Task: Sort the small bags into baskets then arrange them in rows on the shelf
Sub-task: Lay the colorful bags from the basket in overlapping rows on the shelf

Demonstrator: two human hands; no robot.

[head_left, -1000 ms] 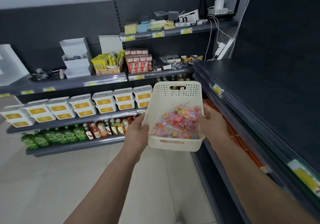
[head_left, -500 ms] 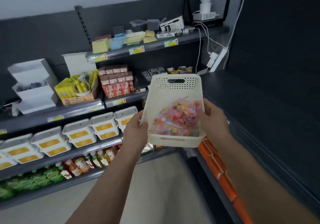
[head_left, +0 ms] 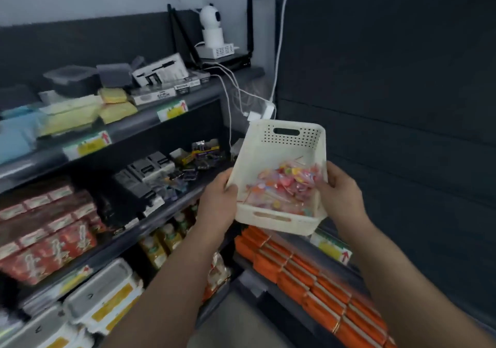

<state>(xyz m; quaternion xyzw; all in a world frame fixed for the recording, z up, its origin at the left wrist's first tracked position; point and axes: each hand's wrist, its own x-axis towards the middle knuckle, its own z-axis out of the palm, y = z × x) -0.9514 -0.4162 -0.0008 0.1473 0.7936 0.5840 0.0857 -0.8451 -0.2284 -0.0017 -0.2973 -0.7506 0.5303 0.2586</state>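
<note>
I carry a cream perforated plastic basket [head_left: 271, 154] in front of me at chest height, tilted toward me. Several small clear bags of pink, red and yellow candy [head_left: 288, 186] lie heaped in its near half. My left hand [head_left: 216, 201] grips the basket's left rim, with the thumb over the edge. My right hand [head_left: 341, 194] grips the right rim the same way. The basket hangs above the front edge of the dark shelf [head_left: 375, 186] on the right.
On the left stand stocked shelves with red cartons [head_left: 51, 235], white lidded tubs [head_left: 102, 296] and yellow packs [head_left: 80, 114]. Orange packs [head_left: 308, 275] fill the lower right shelf. A white camera [head_left: 212, 28], a router and cables [head_left: 257, 106] sit in the corner.
I have turned right and stepped closer to the corner. The basket stays held in both hands and now hangs over the right shelf's edge, higher relative to the left shelves.
</note>
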